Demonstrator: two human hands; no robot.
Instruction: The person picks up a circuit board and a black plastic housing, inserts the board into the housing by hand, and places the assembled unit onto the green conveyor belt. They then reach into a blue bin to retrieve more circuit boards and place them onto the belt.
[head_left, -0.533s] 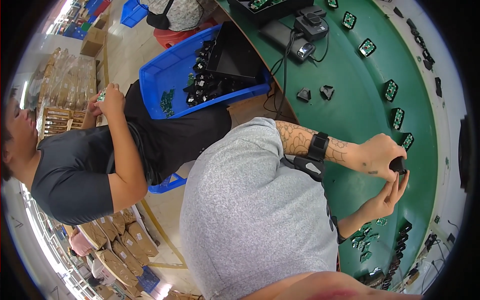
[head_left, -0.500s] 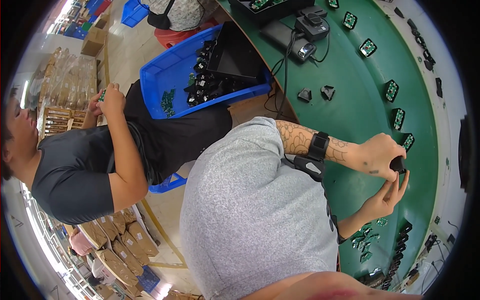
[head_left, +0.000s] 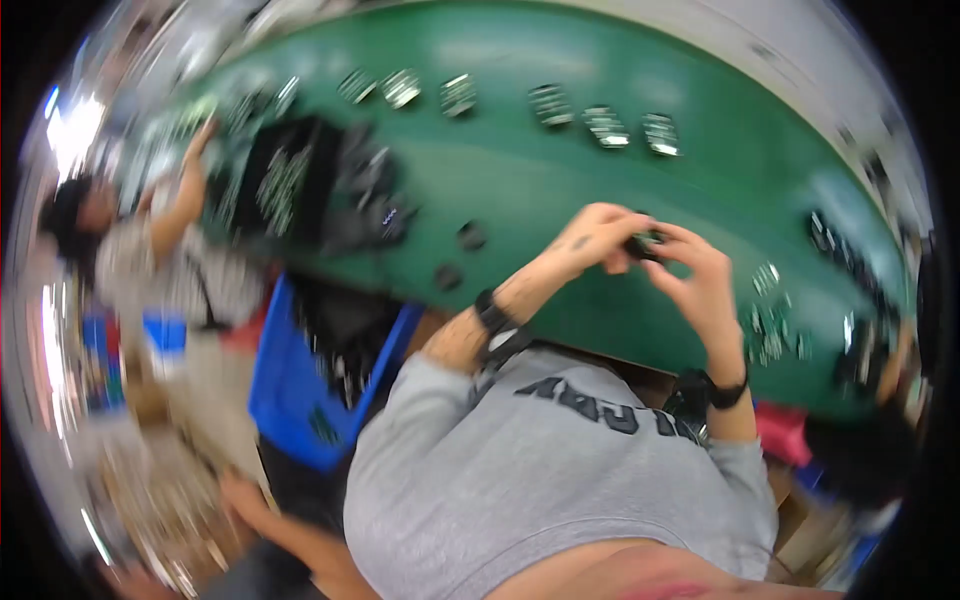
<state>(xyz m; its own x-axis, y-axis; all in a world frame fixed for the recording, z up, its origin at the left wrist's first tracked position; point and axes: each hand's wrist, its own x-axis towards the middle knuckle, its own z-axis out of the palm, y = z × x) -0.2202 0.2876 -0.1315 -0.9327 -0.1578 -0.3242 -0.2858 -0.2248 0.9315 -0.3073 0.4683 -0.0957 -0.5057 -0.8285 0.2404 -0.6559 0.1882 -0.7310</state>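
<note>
Over the green table (head_left: 500, 180), my two hands meet at a small black plastic housing (head_left: 643, 241), blurred and partly covered by fingers. My left hand (head_left: 600, 238), on the tattooed arm, closes on it from the left. From the right, my right hand (head_left: 700, 272) pinches it with thumb and fingers. Beyond my hands lies a spaced row of black housings holding green circuit boards, among them one board piece (head_left: 606, 127). Two small dark parts, one of them a dark cap-like part (head_left: 471, 235), lie left of my left hand.
Loose green circuit boards (head_left: 770, 330) and a line of black housings (head_left: 850, 255) lie to the right. At left stand a black box of boards (head_left: 280, 180) and dark devices (head_left: 375, 215). A blue crate (head_left: 275, 385) sits beside the table; other people are at left and far right.
The view has swung round toward the table, so its row of boards now runs across the top. Both hands still meet at the black housing.
</note>
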